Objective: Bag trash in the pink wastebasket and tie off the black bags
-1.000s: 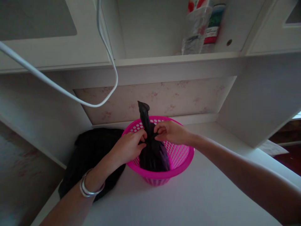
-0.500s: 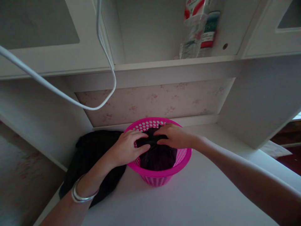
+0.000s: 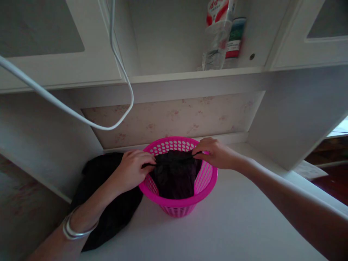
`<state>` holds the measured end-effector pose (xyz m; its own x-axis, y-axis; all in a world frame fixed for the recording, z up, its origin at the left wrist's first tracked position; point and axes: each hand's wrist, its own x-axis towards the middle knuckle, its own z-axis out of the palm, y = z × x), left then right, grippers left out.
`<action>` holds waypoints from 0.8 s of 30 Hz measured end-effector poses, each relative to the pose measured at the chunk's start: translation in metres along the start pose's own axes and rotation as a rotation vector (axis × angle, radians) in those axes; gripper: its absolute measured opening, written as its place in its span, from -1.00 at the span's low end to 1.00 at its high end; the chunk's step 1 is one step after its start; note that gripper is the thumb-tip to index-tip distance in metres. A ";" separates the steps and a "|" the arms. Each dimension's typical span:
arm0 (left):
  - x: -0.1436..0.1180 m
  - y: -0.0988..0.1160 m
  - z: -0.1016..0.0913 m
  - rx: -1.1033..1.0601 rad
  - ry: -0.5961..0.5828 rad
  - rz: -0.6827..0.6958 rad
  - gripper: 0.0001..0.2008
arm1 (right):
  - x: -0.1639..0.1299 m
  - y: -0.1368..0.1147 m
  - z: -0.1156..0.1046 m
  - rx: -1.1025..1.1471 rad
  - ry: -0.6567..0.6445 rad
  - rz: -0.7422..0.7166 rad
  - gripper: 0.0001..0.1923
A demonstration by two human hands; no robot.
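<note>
Nearest the camera, two bare forearms reach in over the pale worktop (image 3: 217, 232), the left one wearing silver bangles (image 3: 71, 230) at the wrist. A dark cloth heap (image 3: 108, 203) lies on the worktop at the left, partly under the left forearm and touching the side of a pink perforated basket (image 3: 179, 208) that stands upright near the middle. Inside the basket sits a black plastic bag (image 3: 175, 174), its top stretched across the opening. The left hand (image 3: 132, 170) rests at the basket's left rim, its fingers closed in a pinch on the left edge of the bag. The right hand (image 3: 214, 154) is at the far right rim, its fingers likewise pinched shut on the bag's right edge, so the bag's top is drawn taut between the two hands. Beyond the basket runs a faintly flowered back panel (image 3: 174, 119). A white cable (image 3: 81, 116) loops down from the upper left. On the shelf (image 3: 195, 74) above, far right of centre, stand a clear plastic bottle (image 3: 216, 40) and a second container (image 3: 233, 40) just beside it.
</note>
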<state>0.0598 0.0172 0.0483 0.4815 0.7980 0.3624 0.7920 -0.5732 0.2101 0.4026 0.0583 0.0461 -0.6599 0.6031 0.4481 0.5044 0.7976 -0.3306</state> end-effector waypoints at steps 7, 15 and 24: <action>-0.014 -0.013 -0.021 -0.139 -0.017 -0.063 -0.83 | -0.016 0.017 -0.005 -0.003 0.149 0.290 -0.79; 0.008 0.037 0.003 -0.121 0.015 -0.007 -0.74 | 0.016 -0.024 0.009 -0.039 0.050 -0.033 -0.78; -0.017 -0.016 -0.007 -0.367 0.260 -0.262 -0.86 | -0.013 0.030 -0.005 0.437 0.603 0.622 -0.76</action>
<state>0.0366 0.0111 0.0448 0.1385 0.8779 0.4584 0.6672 -0.4248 0.6119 0.4294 0.0742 0.0347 0.1123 0.9101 0.3989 0.3348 0.3434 -0.8775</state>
